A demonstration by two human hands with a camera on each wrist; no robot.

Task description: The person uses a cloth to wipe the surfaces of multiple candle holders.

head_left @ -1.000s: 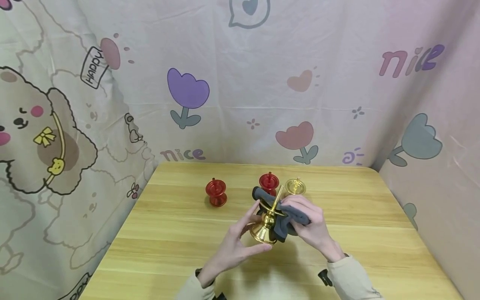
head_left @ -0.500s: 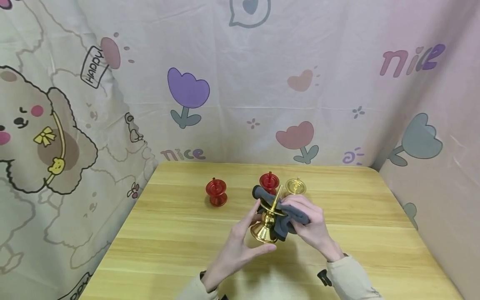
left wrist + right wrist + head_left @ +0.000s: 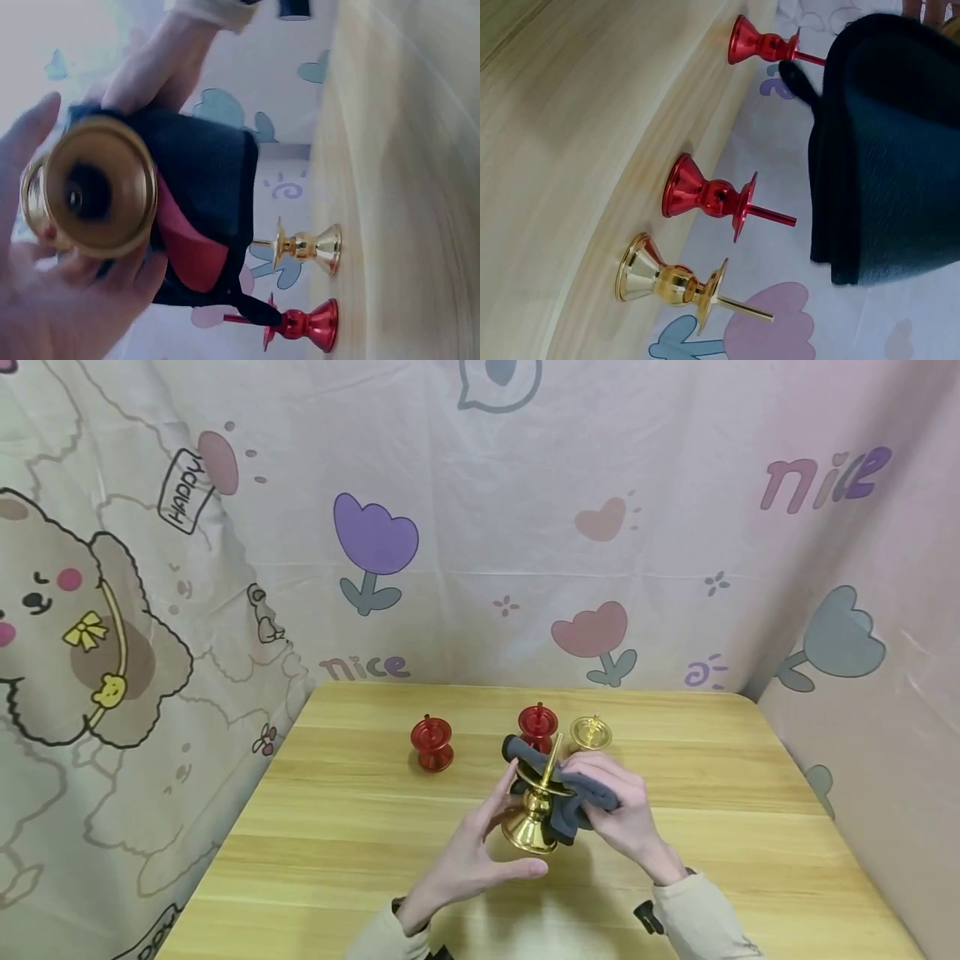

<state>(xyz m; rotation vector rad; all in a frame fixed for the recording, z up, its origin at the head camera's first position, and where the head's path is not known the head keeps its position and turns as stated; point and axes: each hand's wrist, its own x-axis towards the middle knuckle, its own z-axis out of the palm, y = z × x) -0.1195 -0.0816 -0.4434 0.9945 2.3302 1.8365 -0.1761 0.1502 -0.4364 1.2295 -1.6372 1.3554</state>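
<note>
A: Where's the gold candlestick [image 3: 534, 814]?

B: Lifted off the table [image 3: 360, 827], tilted, base toward the person; left hand [image 3: 472, 856] grips its base with curled fingers; right hand [image 3: 618, 814] presses the dark cloth [image 3: 573, 802] against the stem and drip plate, fingers wrapped over it.

A: Tips for wiping?

B: I'd say keep the base steady, turn it slowly, work the cloth under the plate; mind the spike; stay off the red candlestick [image 3: 537, 727] and second gold candlestick [image 3: 591, 732] just behind.
</note>
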